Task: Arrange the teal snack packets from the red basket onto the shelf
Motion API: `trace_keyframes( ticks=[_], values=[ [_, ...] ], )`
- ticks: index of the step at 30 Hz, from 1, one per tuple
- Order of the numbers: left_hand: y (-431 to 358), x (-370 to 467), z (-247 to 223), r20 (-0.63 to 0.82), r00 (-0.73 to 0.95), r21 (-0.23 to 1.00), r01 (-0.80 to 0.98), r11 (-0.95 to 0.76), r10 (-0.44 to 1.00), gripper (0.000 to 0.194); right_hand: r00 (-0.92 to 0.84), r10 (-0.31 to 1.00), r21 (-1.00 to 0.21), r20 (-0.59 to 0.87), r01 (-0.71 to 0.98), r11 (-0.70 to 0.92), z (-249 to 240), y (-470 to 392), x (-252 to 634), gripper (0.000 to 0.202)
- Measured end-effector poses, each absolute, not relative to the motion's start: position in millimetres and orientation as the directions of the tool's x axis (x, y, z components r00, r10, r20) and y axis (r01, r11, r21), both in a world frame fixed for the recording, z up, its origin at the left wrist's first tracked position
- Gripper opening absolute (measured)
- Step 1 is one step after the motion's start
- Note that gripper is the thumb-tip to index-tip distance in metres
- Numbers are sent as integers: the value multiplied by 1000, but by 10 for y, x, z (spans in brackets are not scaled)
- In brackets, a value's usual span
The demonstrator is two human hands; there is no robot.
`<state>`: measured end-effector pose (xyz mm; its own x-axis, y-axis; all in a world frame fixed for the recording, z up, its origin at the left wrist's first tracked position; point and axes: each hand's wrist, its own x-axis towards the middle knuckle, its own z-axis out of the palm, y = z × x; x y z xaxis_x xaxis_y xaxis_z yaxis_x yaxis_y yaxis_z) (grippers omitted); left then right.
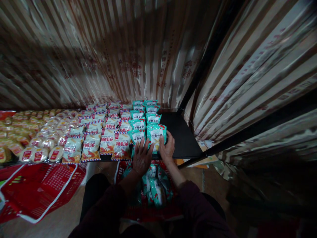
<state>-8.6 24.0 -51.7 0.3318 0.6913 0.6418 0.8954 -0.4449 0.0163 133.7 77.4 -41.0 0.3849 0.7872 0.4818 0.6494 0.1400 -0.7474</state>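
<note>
Two columns of teal snack bags stand at the right end of the packed row on a black shelf (184,142). At the front of the right column is one teal snack bag (156,131). My right hand (167,147) grips that bag's right edge, thumb on its face and fingers curled around the side. Fingers apart, my left hand (142,157) lies against the lower front of the neighbouring teal bag (137,135), its fingertips close to the gripped one. Below my hands, more teal bags (157,191) lie in a red basket (119,172).
White-and-red snack bags (90,145) stand in rows left of the teal ones. Beyond them are wrapped round cakes (37,153). Another red basket (56,185) with a white handle sits at lower left. A black post (195,86) and draped striped sheeting (138,43) bound the shelf.
</note>
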Motion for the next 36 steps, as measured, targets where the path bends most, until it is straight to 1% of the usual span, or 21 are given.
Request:
trace_keyframes(
  ticks=[3,8,11,15,22,30,36],
  values=[
    [278,-107,-526,643,312,32,901,-432,699,48,369,778,-729,509,666,161,-444,848,1292,50],
    [252,-136,-581,633,306,31,907,-419,711,46,328,792,-688,515,709,153,-489,877,1231,53],
    [230,-126,-561,639,296,43,908,-418,710,45,317,801,-654,508,748,118,-462,830,1218,53],
    [236,-92,-517,628,296,55,906,-420,720,47,318,829,-630,459,775,52,-425,748,1206,58],
    [229,-80,-575,598,323,63,894,-444,734,47,256,920,-633,298,774,-10,-452,679,1194,60],
    [187,-78,-549,598,332,79,881,-466,729,52,291,914,-655,281,755,-39,-447,639,1270,68],
    [107,-54,-536,606,344,70,875,-479,717,52,282,917,-676,284,737,-17,-399,554,1306,66]
  ],
)
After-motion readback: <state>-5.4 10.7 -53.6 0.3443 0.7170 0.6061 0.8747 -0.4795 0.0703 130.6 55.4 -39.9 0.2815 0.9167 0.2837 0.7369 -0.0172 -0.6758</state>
